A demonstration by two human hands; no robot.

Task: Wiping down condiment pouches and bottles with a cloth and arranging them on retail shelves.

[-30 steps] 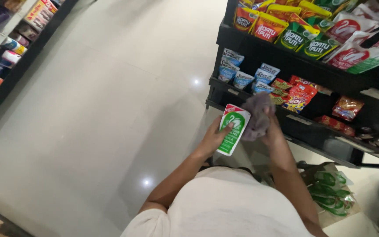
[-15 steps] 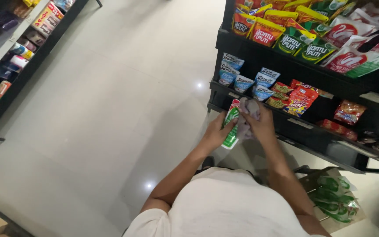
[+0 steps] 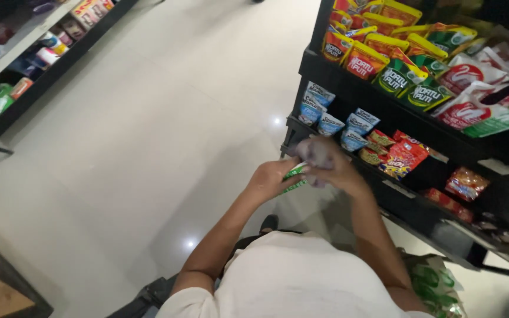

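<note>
My left hand grips a green and white packet, which lies nearly flat and is mostly hidden between my hands. Against the packet presses my right hand, closed on a crumpled grey-purple cloth. Both hands are held together in front of the lower tier of a black shelf rack, just short of the small blue and white pouches.
The rack on the right carries red, yellow and green snack bags above and small red packets lower down. A second shelf of goods runs along the far left. A plastic bag of green packets sits on the pale tiled floor at my right.
The packet, first held upright with its face to me, has tipped down flat between my hands. My right hand with the cloth has closed over it, and both hands dropped slightly.
</note>
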